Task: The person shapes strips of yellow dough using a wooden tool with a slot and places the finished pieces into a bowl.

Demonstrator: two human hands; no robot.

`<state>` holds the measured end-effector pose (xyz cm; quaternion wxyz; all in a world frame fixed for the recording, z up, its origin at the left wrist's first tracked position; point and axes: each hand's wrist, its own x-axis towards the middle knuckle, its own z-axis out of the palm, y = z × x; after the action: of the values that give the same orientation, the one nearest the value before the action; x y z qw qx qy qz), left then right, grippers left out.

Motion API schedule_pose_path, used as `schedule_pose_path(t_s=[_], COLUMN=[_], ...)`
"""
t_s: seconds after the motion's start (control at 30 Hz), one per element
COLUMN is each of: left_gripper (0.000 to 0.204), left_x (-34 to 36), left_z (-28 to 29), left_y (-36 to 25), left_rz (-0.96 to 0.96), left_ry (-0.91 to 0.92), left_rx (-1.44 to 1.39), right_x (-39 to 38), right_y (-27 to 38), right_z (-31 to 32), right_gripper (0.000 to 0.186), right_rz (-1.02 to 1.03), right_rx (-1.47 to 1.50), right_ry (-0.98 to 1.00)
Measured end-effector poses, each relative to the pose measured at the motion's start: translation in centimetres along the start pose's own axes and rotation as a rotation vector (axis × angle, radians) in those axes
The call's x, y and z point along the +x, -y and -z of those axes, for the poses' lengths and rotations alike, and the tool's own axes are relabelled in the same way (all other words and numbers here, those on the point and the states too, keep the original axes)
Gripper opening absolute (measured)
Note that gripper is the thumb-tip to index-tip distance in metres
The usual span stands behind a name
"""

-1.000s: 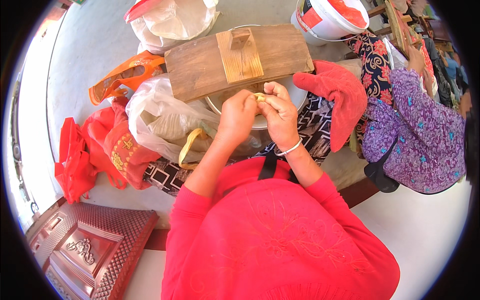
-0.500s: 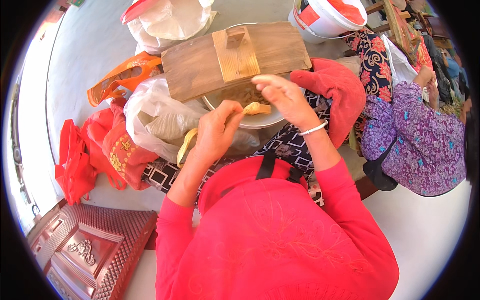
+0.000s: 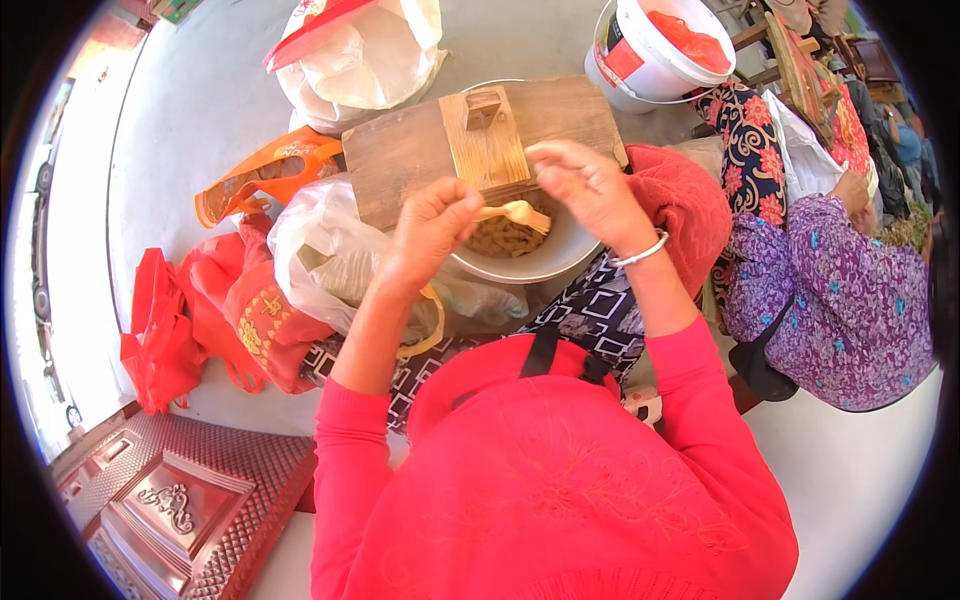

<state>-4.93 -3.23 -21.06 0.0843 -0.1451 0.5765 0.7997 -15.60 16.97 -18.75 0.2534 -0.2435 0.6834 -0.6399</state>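
Observation:
Over a metal basin (image 3: 560,262), my left hand (image 3: 430,225) pinches a pale yellow strip. At the strip's other end a small knotted bundle (image 3: 520,212) sticks out to the right, a short brush-like tip showing. A loop of the yellow strip (image 3: 434,315) hangs below my left wrist. My right hand (image 3: 590,190) is held just right of and above the bundle, apart from it, fingers loosely bent and spread with nothing seen in them. Several short tan pieces (image 3: 500,238) lie in the basin. Across its far side rests a wooden board (image 3: 400,150) with a raised block.
A white bucket (image 3: 625,80) stands at the far right, a white sack (image 3: 360,60) at the far left. Plastic bags (image 3: 320,255) and red bags (image 3: 160,330) lie to my left. Beside me on the right sits a person in a purple patterned top (image 3: 850,300).
My right hand has stayed near the bundle, its fingers shifting slightly. The bundle now tips downward to the right. The whole view has shifted slightly, showing more of the basin's contents.

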Motion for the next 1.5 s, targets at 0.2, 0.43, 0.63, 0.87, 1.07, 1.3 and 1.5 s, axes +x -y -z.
schedule_pose_path(t_s=[0.2, 0.43, 0.63, 0.87, 1.07, 1.3, 1.5], left_gripper=[0.01, 0.013, 0.012, 0.018, 0.019, 0.035, 0.024], left_x=[1.2, 4.1, 6.9, 4.1, 1.1, 0.8, -2.6], left_z=[0.3, 3.0, 3.7, 2.2, -2.3, 0.0, -4.5], left_y=[-0.3, 0.2, 1.9, 2.3, 1.7, 1.9, 0.5], left_rz=[0.03, -0.083, -0.209, -0.206, -0.313, -0.119, -0.021], left_ry=[0.083, -0.028, -0.17, -0.279, -0.226, -0.013, 0.039], left_rx=[0.0, 0.317, 0.643, 0.701, 0.726, 0.395, -0.231], right_x=[1.0, 3.1, 4.4, 2.4, 0.8, -3.5, -2.5], right_y=[-1.0, -2.9, -5.1, -3.1, -3.5, 0.7, -0.2], right_z=[0.0, -1.3, -1.7, -2.6, -5.1, -5.3, -6.0], right_gripper=[0.02, 0.009, 0.012, 0.015, 0.03, 0.026, 0.022], right_rz=[-0.343, -0.177, 0.075, 0.566, 0.136, -0.586, -0.094], right_rx=[0.059, -0.012, -0.502, -0.886, -0.692, 0.454, 0.332], right_ry=[0.126, -0.103, -0.202, -0.357, -0.3, 0.428, -0.152])
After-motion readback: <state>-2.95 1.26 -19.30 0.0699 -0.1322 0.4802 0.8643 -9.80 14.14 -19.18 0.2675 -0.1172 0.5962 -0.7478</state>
